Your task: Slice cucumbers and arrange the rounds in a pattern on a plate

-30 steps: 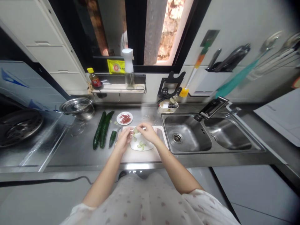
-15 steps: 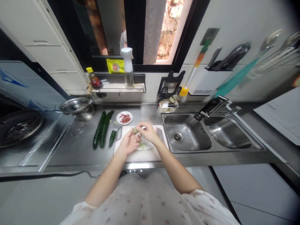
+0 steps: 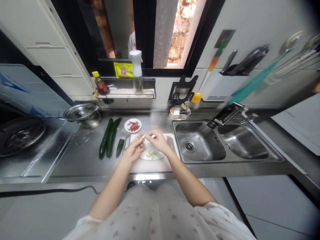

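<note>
My left hand (image 3: 135, 149) and my right hand (image 3: 158, 142) meet over a white plate (image 3: 158, 156). A small pale-green cucumber slice (image 3: 144, 139) is pinched at their fingertips, partly covered by the fingers. On the plate, thin green-edged cucumber slices (image 3: 150, 155) lie in a curved pinwheel. The plate rests on a white cutting board (image 3: 168, 165). Left of the board lies a short cut piece of cucumber (image 3: 120, 147), with two long whole cucumbers (image 3: 110, 138) beside it. Behind the board stands a small white dish (image 3: 127, 126) of chopped red bits (image 3: 133, 126).
A double sink (image 3: 200, 160) with a black faucet (image 3: 223, 115) is on the right. A lidded steel pot (image 3: 83, 115) and a dark pan (image 3: 21, 136) stand at left. The rack (image 3: 125, 95) behind carries a sauce bottle (image 3: 100, 83) and a spray bottle (image 3: 136, 71).
My left hand has tilted and drawn slightly left, its fingers now closer together. More of the plate and the cucumber pinwheel shows. My right hand stays nearly in place.
</note>
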